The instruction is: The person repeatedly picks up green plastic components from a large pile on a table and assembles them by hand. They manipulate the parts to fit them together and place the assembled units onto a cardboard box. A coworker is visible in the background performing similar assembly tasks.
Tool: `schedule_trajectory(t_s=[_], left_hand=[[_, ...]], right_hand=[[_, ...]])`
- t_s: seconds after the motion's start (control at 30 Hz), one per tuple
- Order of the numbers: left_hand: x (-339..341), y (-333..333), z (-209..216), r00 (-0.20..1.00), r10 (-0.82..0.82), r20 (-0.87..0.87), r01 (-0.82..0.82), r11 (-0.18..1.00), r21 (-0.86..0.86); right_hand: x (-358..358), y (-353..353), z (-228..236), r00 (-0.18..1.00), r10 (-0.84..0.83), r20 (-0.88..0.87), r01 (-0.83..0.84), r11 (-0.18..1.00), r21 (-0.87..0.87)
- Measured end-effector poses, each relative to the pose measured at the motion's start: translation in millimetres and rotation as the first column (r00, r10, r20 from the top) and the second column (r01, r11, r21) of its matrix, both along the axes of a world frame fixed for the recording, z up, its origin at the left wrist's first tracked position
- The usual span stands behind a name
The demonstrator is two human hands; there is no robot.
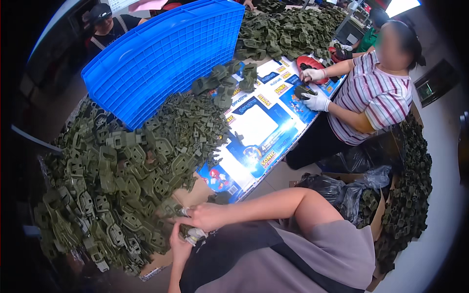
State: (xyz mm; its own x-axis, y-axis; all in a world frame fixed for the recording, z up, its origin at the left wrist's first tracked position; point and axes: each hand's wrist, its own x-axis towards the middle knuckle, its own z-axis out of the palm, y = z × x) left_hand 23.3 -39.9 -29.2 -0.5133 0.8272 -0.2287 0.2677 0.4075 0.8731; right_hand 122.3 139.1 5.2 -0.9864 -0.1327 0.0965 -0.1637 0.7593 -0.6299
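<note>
While held close together before a dark apron (222, 256), right hand (207, 217) just beyond left hand (181, 246). Fingers of the right bent, directed leftward, with a blurred olive piece (168, 207) at their tips; cannot tell how far open, nor whether gripping that piece or merely in front of it. Left thumb raised, remaining fingers mostly out of sight; cannot tell how far open or what, if anything, held. Between both hands and the apron, a small pale item (196, 236), too blurred to identify.

Immediately left of the fingertips and spreading well beyond them, a deep heap of olive-green plastic parts (110, 168), larger slotted shapes near, smaller bits farther off. Just past the fingers, brown cardboard (194, 192), partly covered by the heap. Farther beyond, a large blue crate (161, 68) tipped on its side behind the parts. Ahead and to the right of the fingers, a colourful printed sheet (256, 122) on the work surface; at its far end, a co-worker (376, 93) in a striped shirt, with white-gloved hands (317, 102) around a dark green part (304, 91). Well right of the fingers, dark plastic bags (349, 190).
</note>
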Motion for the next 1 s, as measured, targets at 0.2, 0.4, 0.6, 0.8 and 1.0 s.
schedule_trajectory(t_s=[0.2,0.4,0.6,0.8,1.0], left_hand=[[7.0,4.8,3.0,0.999,0.009,0.033,-0.011,0.996,0.092],[1.1,11.1,-0.6,0.999,0.033,-0.04,-0.03,0.997,0.065],[-3.7,5.5,-9.0,0.99,0.047,0.131,-0.049,0.999,0.015],[-10.0,16.1,-1.3,0.987,-0.005,0.163,-0.026,0.982,0.186],[-2.1,54.9,19.2,0.995,0.016,0.102,-0.067,0.85,0.523]], right_hand=[[11.9,-2.6,-9.6,0.985,0.088,-0.151,-0.052,0.973,0.225],[-6.1,23.3,-16.5,0.971,0.188,0.148,-0.178,0.981,-0.075],[-30.8,34.2,-31.7,0.904,0.19,0.382,-0.024,0.916,-0.4],[-28.2,44.0,-24.2,0.973,0.081,0.216,0.012,0.916,-0.4],[-4.6,45.1,17.5,0.942,-0.311,0.124,0.291,0.578,-0.762]])
